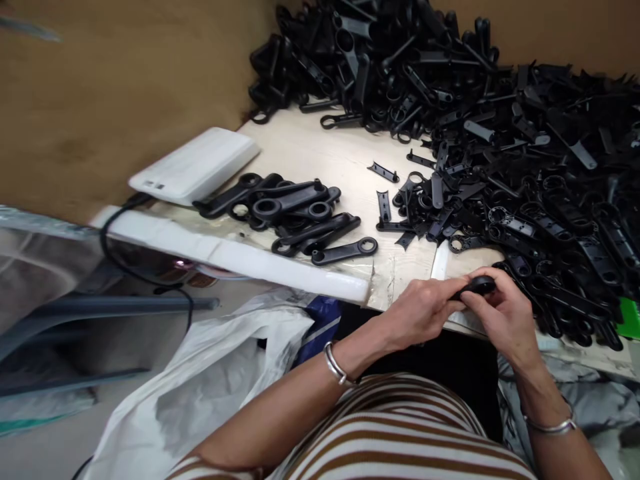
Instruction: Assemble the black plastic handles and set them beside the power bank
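My left hand (423,310) and my right hand (507,317) meet at the table's front edge, both closed on one black plastic part (481,285). Its rounded end shows between my right thumb and fingers; my left fingers cover the rest. To the left lies a small heap of black ring-ended arms (290,203), with a single arm (345,251) at its near side. Just beyond my hands spread loose black pieces, among them short flat strips with forked ends (384,172). What sort of product these parts belong to, I cannot tell.
A large pile of black parts (530,153) covers the back and right of the table. At the left sits a white box-shaped device (195,167) with a black cable (107,243). White foam (240,257) lines the front edge. White sacking (200,387) hangs below; something green (629,319) lies far right.
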### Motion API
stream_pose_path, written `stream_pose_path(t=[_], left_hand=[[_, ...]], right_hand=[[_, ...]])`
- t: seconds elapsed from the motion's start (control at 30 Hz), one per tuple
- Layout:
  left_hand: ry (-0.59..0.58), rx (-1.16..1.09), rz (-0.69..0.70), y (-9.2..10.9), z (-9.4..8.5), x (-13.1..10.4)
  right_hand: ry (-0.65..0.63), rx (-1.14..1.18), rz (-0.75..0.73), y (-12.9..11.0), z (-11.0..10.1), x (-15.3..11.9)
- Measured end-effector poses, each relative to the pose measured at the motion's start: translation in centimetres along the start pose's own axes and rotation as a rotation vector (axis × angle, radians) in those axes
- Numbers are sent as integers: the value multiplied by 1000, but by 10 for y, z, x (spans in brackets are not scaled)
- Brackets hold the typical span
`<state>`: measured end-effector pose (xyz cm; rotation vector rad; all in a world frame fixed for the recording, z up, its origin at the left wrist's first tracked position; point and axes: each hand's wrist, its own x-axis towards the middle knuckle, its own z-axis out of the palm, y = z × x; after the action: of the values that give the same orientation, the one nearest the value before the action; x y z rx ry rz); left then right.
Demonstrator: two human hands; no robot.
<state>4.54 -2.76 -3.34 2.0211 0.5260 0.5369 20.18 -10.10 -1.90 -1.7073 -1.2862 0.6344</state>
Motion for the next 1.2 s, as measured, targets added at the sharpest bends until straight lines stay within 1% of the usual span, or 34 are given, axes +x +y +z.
stream_pose_path(t=[0.07,0.1,0.17,0.2,0.23,0.27,0.3,0.33,0.4,0.47,0.5,0.57,0.63,0.7,0.77,0.83,0.9,0.97,1.0,1.03,1.1,1.13,1.17,1.2], left_hand=[[-30,-40,50,4,-1,-2],[-44,-39,72,5,-2,-5],[-23,49,108,8,-7,-15],[29,134,130,8,-11,-21],[118,239,152,8,-18,-29],[236,354,176,7,-28,-36],[368,468,178,5,-39,-43],[505,578,145,3,-51,-50],[697,767,0,-2,-79,-58],[793,882,-173,-7,-105,-60],[812,901,-242,-10,-116,-59],[786,905,-341,-16,-132,-55],[700,888,-400,-22,-142,-50],[634,864,-432,-27,-147,-47],[628,838,-428,-30,-149,-46],[667,824,-404,-28,-148,-44],[710,819,-376,-23,-142,-38],[727,815,-298,-13,-130,-26],[700,808,-226,-7,-123,-18],[655,797,-132,0,-115,-7],[441,751,58,15,-98,20],[333,753,127,22,-89,35],[215,780,154,28,-80,50],[125,824,182,33,-72,65]], right_hand=[[38,86,34,-2,-1,3],[35,110,46,-3,-2,4],[-33,131,52,-5,-3,7],[-87,141,44,-6,-3,9],[-136,141,29,-6,-3,12],[-162,115,5,-5,-2,15],[-165,56,-36,-5,0,19],[-155,-38,-94,-6,3,22],[-139,-285,-232,-10,12,31],[-171,-509,-354,-19,28,39],[-207,-606,-392,-25,37,43],[-263,-823,-426,-38,56,50],[-298,-988,-430,-49,69,56],[-318,-1063,-432,-53,74,56],[-325,-1080,-445,-52,70,51],[-312,-1073,-461,-48,63,43],[-279,-1063,-468,-44,57,34],[-234,-1061,-464,-41,55,29],[-206,-1065,-450,-41,55,29],[-176,-1070,-424,-40,56,29],[-122,-1081,-353,-40,59,30],[-103,-1088,-318,-40,60,30],[-100,-1087,-293,-39,60,30],[-110,-1082,-282,-38,58,29]])
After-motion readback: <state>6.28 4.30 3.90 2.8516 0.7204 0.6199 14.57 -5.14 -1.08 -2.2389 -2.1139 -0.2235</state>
